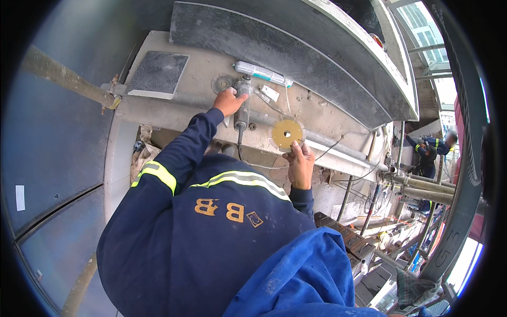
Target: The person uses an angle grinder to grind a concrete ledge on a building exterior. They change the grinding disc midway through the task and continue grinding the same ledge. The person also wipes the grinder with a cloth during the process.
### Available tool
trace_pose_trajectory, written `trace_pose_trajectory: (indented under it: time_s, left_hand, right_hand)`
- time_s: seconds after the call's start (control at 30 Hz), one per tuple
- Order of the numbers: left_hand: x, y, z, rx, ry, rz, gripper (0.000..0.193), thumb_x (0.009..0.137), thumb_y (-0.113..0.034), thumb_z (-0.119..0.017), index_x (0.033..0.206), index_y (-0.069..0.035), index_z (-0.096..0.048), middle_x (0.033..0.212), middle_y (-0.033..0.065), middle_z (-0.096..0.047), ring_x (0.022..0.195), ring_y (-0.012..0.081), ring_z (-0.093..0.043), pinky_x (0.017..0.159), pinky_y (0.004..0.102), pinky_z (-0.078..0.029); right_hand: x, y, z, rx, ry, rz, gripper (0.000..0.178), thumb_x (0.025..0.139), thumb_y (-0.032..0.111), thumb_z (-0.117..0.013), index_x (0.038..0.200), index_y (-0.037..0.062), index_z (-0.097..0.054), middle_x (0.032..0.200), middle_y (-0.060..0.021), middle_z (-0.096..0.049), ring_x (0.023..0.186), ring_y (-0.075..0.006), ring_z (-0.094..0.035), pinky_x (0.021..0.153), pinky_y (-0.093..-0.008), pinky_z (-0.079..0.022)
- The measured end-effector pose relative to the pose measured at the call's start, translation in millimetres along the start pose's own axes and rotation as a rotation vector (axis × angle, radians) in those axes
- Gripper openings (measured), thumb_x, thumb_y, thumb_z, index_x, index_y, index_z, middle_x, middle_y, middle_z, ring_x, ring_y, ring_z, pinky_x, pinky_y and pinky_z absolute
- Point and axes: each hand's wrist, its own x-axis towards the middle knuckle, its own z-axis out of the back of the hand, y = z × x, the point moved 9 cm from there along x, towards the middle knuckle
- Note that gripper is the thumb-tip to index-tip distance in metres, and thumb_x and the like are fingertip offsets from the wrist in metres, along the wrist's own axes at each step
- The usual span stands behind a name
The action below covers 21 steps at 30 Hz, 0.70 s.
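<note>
My left hand [229,102] is closed around the body of an angle grinder [242,115], which lies on the ledge with its head away from me and its cord trailing toward me. My right hand [301,165] pinches the lower edge of a gold cutting disc [279,132] between thumb and fingers, its round centre hole showing. Beyond my left hand, a grey worn disc [221,82] lies beside the grinder's head. To the right of the grinder are a small white block [270,93] and a thin metal tool [268,104]. A small dark ring [252,127] sits close to the grinder's body.
A sealant tube [259,72] lies along a long dark stone slab [274,47]. A square dark tile [158,72] rests at the left. Scaffold pipes [76,79] cross the area. At the far right, another person [426,153] is by the scaffolding.
</note>
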Motion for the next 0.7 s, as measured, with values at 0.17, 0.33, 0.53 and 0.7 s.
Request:
trace_pose_trajectory:
  time_s: [0.17, 0.33, 0.53, 0.7]
  left_hand:
    - [40.0, -1.6, -38.1, 0.240, 0.267, 0.205, 0.102, 0.085, -0.080, -0.056, 0.139, 0.006, -0.057, 0.144, 0.0263, -0.059, 0.137, 0.0406, -0.055, 0.114, 0.0463, -0.042]
    - [82.0, 35.3, -82.9, -0.015, 0.209, 0.268, 0.105, 0.079, -0.060, -0.078, 0.144, 0.016, -0.044, 0.150, 0.0323, -0.050, 0.138, 0.0396, -0.053, 0.114, 0.0431, -0.043]
    - [75.9, 38.7, -89.1, -0.445, 0.177, 0.343, 0.103, 0.071, -0.036, -0.090, 0.141, 0.018, -0.038, 0.141, 0.0306, -0.053, 0.131, 0.0329, -0.056, 0.107, 0.0397, -0.048]
    - [47.9, -25.3, -48.1, -0.717, 0.209, 0.170, 0.093, 0.079, -0.029, -0.083, 0.145, 0.012, -0.032, 0.136, 0.0249, -0.055, 0.123, 0.0306, -0.059, 0.103, 0.0414, -0.050]
  right_hand:
    - [11.9, 7.5, -1.0, -0.024, -0.080, 0.000, 0.028, 0.104, 0.020, -0.062, 0.120, -0.0015, -0.069, 0.102, -0.0042, -0.071, 0.084, -0.0102, -0.066, 0.072, -0.0276, -0.057]
    - [16.5, 38.6, -47.4, -0.101, -0.095, 0.132, 0.027, 0.105, 0.020, -0.062, 0.120, -0.0013, -0.069, 0.103, -0.0057, -0.071, 0.087, -0.0110, -0.067, 0.071, -0.0278, -0.058]
    - [16.0, 46.3, -60.5, -0.202, -0.196, 0.216, 0.020, 0.103, 0.010, -0.063, 0.115, -0.0054, -0.070, 0.101, -0.0064, -0.071, 0.084, -0.0116, -0.064, 0.073, -0.0274, -0.055]
    - [22.4, 86.0, -48.9, -0.450, -0.272, 0.451, 0.020, 0.100, -0.003, -0.063, 0.118, -0.0025, -0.071, 0.100, -0.0071, -0.069, 0.089, -0.0132, -0.062, 0.080, -0.0266, -0.051]
